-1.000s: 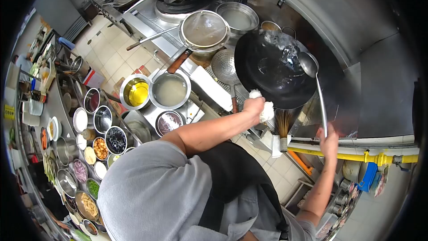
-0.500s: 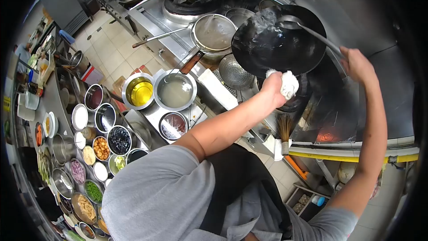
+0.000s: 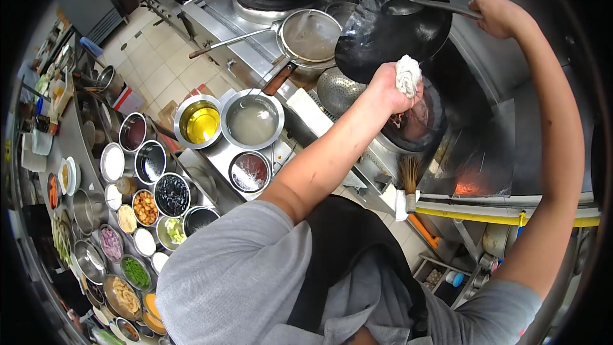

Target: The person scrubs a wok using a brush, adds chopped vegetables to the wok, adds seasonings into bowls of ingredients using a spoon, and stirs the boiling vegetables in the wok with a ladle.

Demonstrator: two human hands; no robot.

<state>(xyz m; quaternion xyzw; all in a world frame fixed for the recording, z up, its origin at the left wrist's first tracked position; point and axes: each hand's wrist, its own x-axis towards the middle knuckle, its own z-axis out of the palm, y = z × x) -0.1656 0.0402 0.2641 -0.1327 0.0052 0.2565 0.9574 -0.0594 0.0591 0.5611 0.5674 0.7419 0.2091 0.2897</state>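
My left hand [image 3: 393, 88] is closed around a white cloth [image 3: 408, 76] at the near rim of a black wok [image 3: 421, 29]. The wok is tilted and raised off the burner [image 3: 415, 118], whose opening shows below it. In my right hand [image 3: 501, 14], at the upper right, is the handle of a metal ladle [image 3: 402, 4]. The ladle's bowl is over the upper part of the wok. Steam or liquid blurs the wok's left side.
Left of the wok stand a strainer on a pot [image 3: 311, 35], a perforated skimmer [image 3: 340, 91], a yellow oil pot [image 3: 200, 122] and a cloudy-liquid pot [image 3: 252, 119]. A bamboo brush [image 3: 409, 176] hangs at the stove edge. Ingredient bowls [image 3: 145, 207] line the left counter.
The wok has risen off the burner and tilted, moving up and away with my left hand and the cloth. My right hand has moved up with the ladle, which now points left.
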